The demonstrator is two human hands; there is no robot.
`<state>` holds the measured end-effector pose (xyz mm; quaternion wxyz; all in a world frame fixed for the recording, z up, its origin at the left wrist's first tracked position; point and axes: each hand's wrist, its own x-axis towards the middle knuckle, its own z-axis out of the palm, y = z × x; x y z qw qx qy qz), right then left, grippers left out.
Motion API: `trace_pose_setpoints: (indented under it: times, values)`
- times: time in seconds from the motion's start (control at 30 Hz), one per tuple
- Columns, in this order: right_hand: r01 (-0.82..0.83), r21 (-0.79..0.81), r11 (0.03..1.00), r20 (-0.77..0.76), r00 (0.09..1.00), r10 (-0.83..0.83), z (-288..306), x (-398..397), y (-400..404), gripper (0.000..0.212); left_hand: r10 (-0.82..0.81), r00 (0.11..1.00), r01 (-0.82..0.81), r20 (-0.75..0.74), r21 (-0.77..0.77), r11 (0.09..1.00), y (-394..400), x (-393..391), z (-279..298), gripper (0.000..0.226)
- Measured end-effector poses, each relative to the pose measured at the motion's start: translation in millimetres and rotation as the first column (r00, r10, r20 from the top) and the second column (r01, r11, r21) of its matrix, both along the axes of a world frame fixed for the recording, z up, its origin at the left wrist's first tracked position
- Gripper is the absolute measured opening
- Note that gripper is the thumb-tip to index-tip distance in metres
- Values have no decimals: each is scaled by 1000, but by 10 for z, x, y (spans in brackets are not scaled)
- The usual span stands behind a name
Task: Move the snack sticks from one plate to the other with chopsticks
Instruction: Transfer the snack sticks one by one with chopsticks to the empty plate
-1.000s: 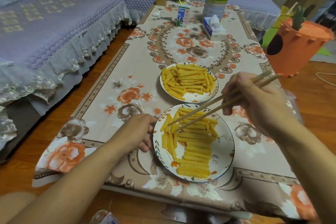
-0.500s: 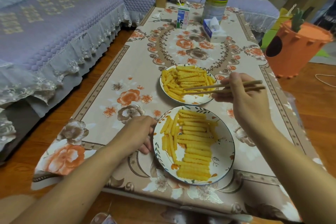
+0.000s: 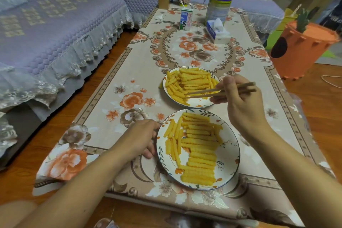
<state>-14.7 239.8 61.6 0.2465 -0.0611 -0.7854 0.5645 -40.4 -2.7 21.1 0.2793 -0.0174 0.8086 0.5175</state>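
Right hand (image 3: 242,105) gripping chopsticks (image 3: 218,91), tips lost among far-plate sticks (image 3: 190,83)

Right hand (image 3: 242,105) swung chopsticks (image 3: 218,92) from near plate (image 3: 231,155) to far plate (image 3: 203,106); tips now among its sticks.

Near plate (image 3: 233,161) is touched on its left rim by left hand (image 3: 140,139). Far plate (image 3: 203,105) is set just beyond it, left of right hand (image 3: 240,105). Chopsticks (image 3: 218,91) are held by right hand, tips over far plate's snack sticks (image 3: 188,83). Milk carton (image 3: 186,19), tin (image 3: 218,8) and tissue box (image 3: 218,32) are placed well beyond both hands.
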Motion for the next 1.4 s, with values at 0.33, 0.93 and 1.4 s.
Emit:
trace_pose_setpoints:
  times: [0.33, 0.93, 1.4]
  values:
    - [114, -136, 984, 21, 993, -112, 359, 130, 142, 42, -36, 999, 33, -33, -86, 996, 45, 42, 80, 33]
    - [375, -258, 891, 96, 927, -362, 663, 730, 33, 47, -84, 996, 87, 34, -107, 990, 24, 4, 167, 36]
    - [560, -224, 797, 197, 827, -526, 561, 1665, -212, 48, -185, 983, 183, -1, -137, 974, -53, 205, 322, 33]
